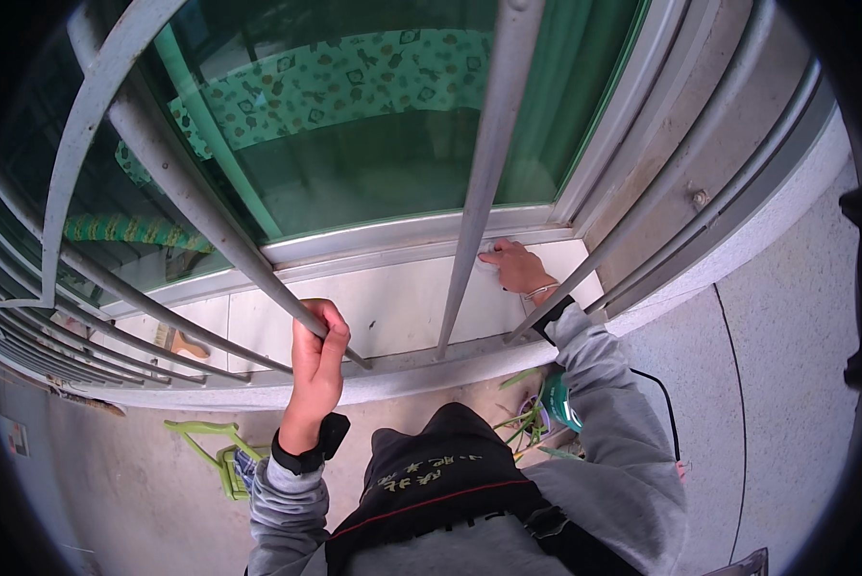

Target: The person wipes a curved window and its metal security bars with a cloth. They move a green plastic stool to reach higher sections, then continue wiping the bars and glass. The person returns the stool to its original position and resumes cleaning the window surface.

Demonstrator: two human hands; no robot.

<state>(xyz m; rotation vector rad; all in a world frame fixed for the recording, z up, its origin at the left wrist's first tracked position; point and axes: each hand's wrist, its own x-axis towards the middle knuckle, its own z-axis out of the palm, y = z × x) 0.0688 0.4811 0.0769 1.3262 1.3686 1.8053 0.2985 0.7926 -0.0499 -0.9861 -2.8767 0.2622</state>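
Observation:
My left hand (320, 349) is closed around a grey metal bar (218, 227) of the window grille. Through the bars reaches my right hand (519, 268), pressing a whitish cloth or tissue (487, 265) against the white tiled sill (402, 302), close to the window's lower frame. The cloth is largely covered by the fingers, so its shape cannot be told. A bracelet circles the right wrist. A brush with a wooden handle (188, 345) lies on the sill at the left, behind the bars. Green-tinted window glass (359, 173) rises behind the sill.
Another upright bar (482, 180) stands between my hands, with slanting bars (661, 180) right of my right forearm. Below the ledge are a green folding stool (233, 468) holding checked cloth, a potted plant (535, 421) and a teal container (560, 403). A bolt (700, 198) juts from the side wall.

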